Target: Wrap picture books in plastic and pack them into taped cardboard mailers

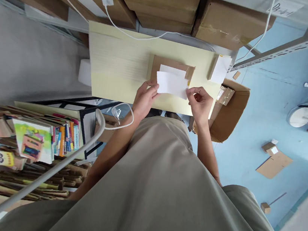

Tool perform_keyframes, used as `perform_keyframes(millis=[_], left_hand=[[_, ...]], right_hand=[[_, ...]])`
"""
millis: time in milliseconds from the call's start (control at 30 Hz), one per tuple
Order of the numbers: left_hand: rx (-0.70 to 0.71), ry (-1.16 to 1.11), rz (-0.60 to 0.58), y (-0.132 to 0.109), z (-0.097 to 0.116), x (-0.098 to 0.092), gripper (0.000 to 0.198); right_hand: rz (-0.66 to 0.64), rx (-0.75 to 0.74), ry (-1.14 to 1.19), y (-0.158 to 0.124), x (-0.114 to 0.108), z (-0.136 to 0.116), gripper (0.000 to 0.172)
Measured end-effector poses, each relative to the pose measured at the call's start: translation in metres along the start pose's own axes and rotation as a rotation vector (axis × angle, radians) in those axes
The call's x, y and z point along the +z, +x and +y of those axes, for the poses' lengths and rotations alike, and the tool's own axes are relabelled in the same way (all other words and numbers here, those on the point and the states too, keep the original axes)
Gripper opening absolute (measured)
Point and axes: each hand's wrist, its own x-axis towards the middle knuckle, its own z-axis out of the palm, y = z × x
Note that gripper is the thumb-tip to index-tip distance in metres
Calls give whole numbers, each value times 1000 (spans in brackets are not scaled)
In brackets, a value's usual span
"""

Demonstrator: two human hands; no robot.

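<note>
Both hands hold a blank white paper slip (171, 84) by its sides, over the front part of a pale yellow tabletop (118, 65). My left hand (145, 97) pinches its left edge between thumb and fingers. At the lower right corner, the thumb and forefinger of my right hand (200, 103) are closed on it. Just beyond the slip lies a flat brown cardboard box (174, 64) with a white label (172, 71) on top, partly covered by the slip. A stack of white paper (220, 69) stands at the table's right end.
An open cardboard carton (229, 116) with small packages sits right of the table. Large boxes (168, 3) line the shelf behind, and a white cable (152, 38) crosses the table's back edge. Books (66, 138) and a grey metal arm (50, 172) are at the left.
</note>
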Motion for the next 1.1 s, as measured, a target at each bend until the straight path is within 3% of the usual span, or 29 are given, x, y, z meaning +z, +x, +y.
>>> perform_keyframes(millis=[200,367,467,667,833,1100], left_hand=[[15,34,41,4,-12,-11,42],[50,78,70,-1,-8,-19,53],[44,133,80,2,-10,-26,54],[45,215,99,28,-19,-40,54],[51,396,131,76,-26,-46,42],[147,641,38,149,-38,-41,9]], right_hand=[[-351,-314,-228,-49,28,-35,18],[-428,-387,-356,-65,40,-34,22],[-383,-353,-303,-63,40,-27,23],[-92,-137,-110,-29,38,8,30],[42,54,-94,23,43,58,47],[132,127,-132,88,52,111,47]])
